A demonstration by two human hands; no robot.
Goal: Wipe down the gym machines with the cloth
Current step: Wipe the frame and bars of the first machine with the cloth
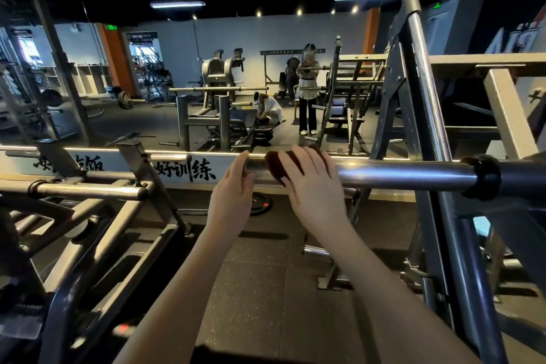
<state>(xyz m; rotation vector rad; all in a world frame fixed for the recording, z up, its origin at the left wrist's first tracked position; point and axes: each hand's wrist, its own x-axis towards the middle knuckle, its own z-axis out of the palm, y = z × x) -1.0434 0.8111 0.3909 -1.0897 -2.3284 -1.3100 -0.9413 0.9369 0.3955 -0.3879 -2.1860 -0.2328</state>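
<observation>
A brown cloth is being held wrapped over the chrome bar by the right hand, fingers spread across its top and thumb beneath, while the bar is being gripped just beside it by the left hand, fingers curled over, mirror behind.

I have one view only, the head camera. It sits close in front of the bar, facing forward and down across it. The mirror is behind the bar, the floor below it.
</observation>
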